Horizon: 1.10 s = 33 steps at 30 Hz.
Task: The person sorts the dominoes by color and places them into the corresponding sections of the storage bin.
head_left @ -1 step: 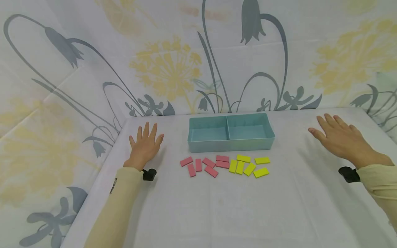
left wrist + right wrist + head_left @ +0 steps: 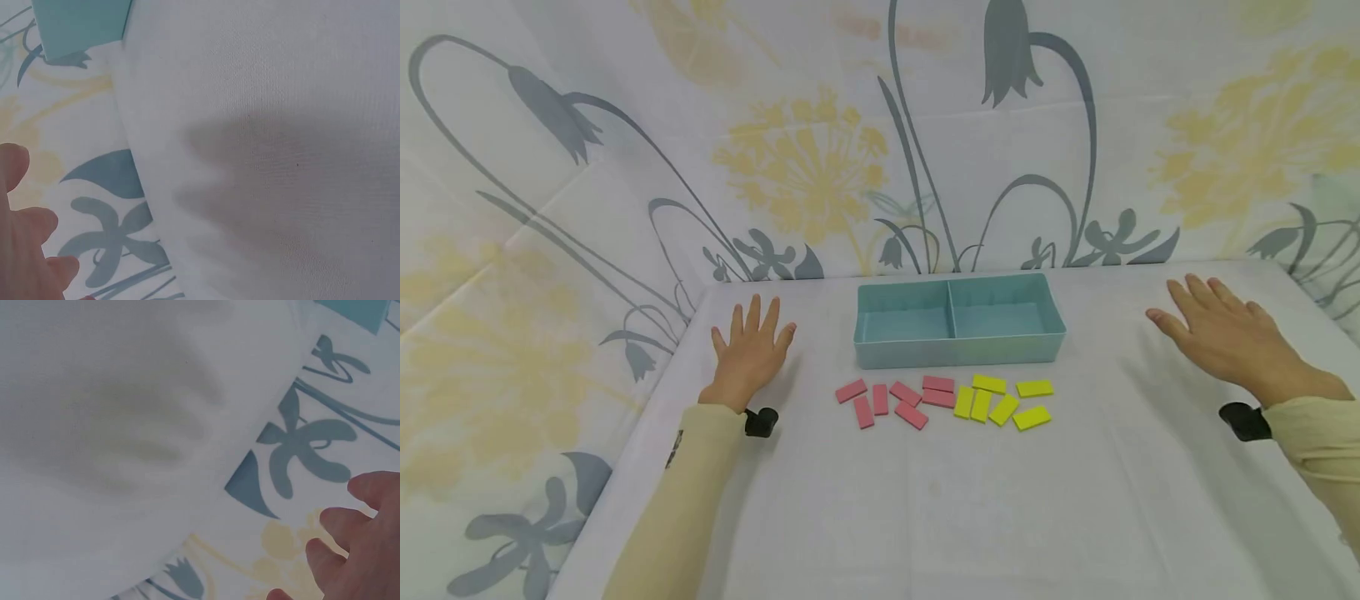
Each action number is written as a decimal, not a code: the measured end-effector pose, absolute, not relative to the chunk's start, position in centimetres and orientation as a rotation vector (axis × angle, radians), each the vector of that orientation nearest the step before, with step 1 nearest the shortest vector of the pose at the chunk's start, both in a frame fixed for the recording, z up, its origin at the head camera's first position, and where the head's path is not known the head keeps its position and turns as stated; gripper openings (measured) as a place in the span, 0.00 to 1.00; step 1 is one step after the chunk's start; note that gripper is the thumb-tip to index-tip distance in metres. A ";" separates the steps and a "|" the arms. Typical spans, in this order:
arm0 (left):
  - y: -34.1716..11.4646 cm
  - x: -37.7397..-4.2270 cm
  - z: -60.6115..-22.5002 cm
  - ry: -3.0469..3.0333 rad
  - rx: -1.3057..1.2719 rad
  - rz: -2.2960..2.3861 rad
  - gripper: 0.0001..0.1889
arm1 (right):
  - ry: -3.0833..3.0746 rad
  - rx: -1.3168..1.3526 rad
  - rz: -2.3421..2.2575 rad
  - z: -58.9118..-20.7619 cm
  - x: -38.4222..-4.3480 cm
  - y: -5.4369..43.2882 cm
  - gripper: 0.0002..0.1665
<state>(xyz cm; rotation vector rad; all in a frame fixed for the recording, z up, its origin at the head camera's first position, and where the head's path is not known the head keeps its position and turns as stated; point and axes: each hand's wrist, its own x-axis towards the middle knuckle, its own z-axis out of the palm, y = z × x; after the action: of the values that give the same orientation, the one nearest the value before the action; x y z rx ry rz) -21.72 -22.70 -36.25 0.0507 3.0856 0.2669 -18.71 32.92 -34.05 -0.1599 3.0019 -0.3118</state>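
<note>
My left hand (image 2: pixel 747 360) has its fingers spread and straight, to the left of a teal two-compartment box (image 2: pixel 902 353). On the far right is my right hand (image 2: pixel 1236 342), fingers extended, holding nothing. Both hands cast shadows on the white cloth below them. In front of the box lie several flat pink rectangular tiles (image 2: pixel 912 415), loosely scattered. Beside them to the right are several yellow tiles (image 2: pixel 1003 409) of similar shape. Both compartments of the box show bare floors. In the wrist views, fingertips of the left hand (image 2: pixel 25 244) and right hand (image 2: pixel 362 544) show at the edges.
A white cloth (image 2: pixel 925 517) covers the table. Behind and to the left hangs fabric (image 2: pixel 820 167) printed with grey and yellow flowers, meeting the table just beyond the box. A small black device (image 2: pixel 762 422) is strapped at the left wrist, another black device (image 2: pixel 1246 422) at the right.
</note>
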 end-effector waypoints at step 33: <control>-15.6 -20.8 -40.1 2.283 -0.110 1.993 0.28 | 3.001 -0.178 -0.918 -38.4 -17.9 28.6 0.29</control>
<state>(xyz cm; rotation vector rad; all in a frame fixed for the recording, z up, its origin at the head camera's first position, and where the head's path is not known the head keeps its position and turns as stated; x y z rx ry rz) -20.78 -15.62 -40.09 -0.1096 2.2835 1.9928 -17.93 28.63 -38.37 -0.1779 3.0009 -0.9179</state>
